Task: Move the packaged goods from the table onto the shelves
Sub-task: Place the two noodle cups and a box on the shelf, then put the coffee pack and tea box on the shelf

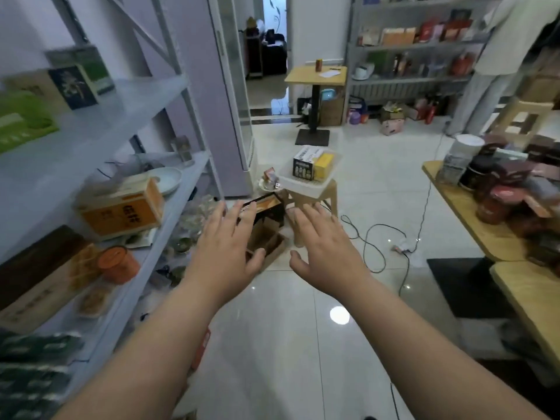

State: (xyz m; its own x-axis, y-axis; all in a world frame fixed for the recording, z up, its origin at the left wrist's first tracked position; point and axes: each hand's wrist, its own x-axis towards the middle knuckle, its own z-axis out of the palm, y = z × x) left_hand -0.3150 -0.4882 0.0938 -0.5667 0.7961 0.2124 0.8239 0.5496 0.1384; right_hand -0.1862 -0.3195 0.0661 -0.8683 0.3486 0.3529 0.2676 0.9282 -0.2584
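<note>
Head view: fingers of the left hand are straight and spread, gripping nothing. The right hand is the same, thumb out and empty. The 2 palms face down, side by side but apart, held out over the floor, probably free and ready for a load. Just past the fingertips a dark open box sits on the floor beside a stool carrying a white tray with 2 cartons. The packaged goods, dark tins and red packets, crowd the wooden table, well off to the right of the right hand and out of touch. The shelves stand close on the left, with an orange box on 1 board. Judgement: the next pick-up calls for a turn right toward the table.
</note>
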